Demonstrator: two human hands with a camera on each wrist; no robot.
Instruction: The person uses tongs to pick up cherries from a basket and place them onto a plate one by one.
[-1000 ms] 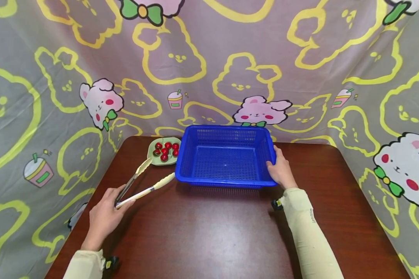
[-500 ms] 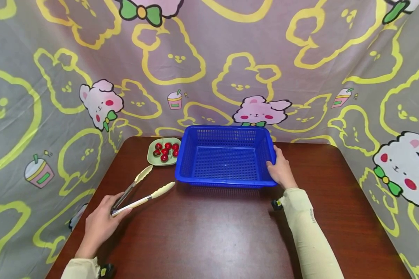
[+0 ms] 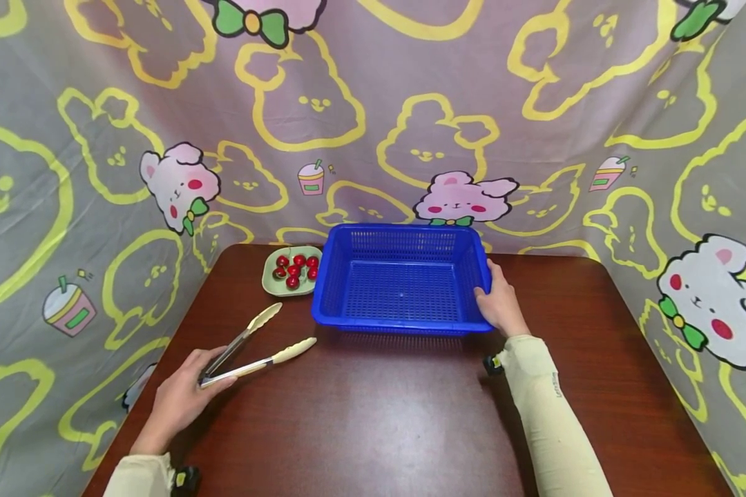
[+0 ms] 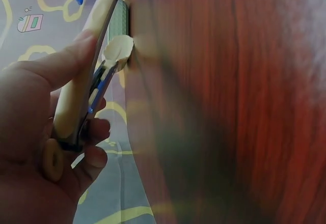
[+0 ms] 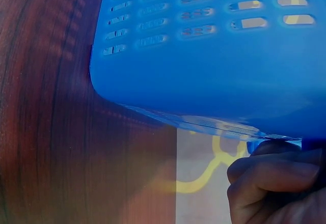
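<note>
In the head view my left hand [image 3: 183,395] holds a pair of metal tongs [image 3: 294,351] with cream tips. Their arms are spread, with nothing between the tips, and point at the area in front of the blue basket. The left wrist view shows my thumb along one arm of the tongs [image 4: 99,18] and fingers curled around the other side. My right hand [image 3: 502,304] grips the right rim of the blue perforated basket [image 3: 404,326], thumb inside. In the right wrist view the curled fingers [image 5: 272,175] are at the rim, below the basket's wall [image 5: 214,71].
A pale green plate [image 3: 272,287] with several small, shiny red fruits [image 3: 293,282] stands left of the basket, its right side close to the basket's edge. Under everything is a dark wooden table [image 3: 373,414]. A patterned cloth [image 3: 373,103] encloses the back and sides.
My left hand has drawn the tongs back from beside the plate, toward the near left, arms still spread. The right hand and basket have stayed put.
</note>
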